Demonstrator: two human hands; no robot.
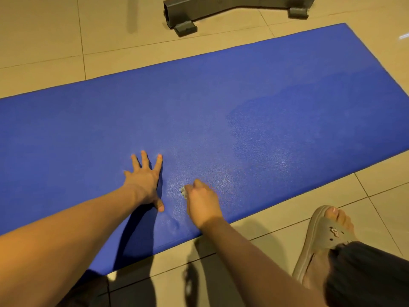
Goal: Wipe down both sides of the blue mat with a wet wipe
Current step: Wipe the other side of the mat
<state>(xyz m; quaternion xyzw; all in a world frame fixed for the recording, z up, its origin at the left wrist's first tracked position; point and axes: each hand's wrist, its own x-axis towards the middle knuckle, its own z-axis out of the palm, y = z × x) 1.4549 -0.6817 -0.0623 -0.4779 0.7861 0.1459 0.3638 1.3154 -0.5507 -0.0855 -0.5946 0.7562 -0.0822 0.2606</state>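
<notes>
**Tile floor (44, 29), one mat (199, 96), two hands on it**

Beige floor tiles with thin dark joints fill the view. One blue mat lies flat on them, running slantwise from the left edge to the far right. Its surface is finely grained, and its right part shows a patch of a different shade.

Both hands are on the near half of the mat, just beside each other but apart. The left hand (143, 182) lies palm down, its fingers straight and spread, the thumb pointing toward the near edge. The right hand (202, 202) has its fingers curled round one small grey-white wipe (183, 192). Only a crumpled corner of the wipe shows, at the left side of the fist, where it touches the mat close to the near edge. Both forearms are bare.

Beyond the mat's far edge stands one dark metal frame (221, 9), clear of the mat. Two block feet (185, 29) show beneath it.

At the lower right, on the tiles near the mat, is one grey-brown slipper (325, 235) with a foot in it, toes showing at the open front. A raised emblem (333, 232) sits on its strap, too small to read. Dark cloth (365, 273) covers the leg above it.
</notes>
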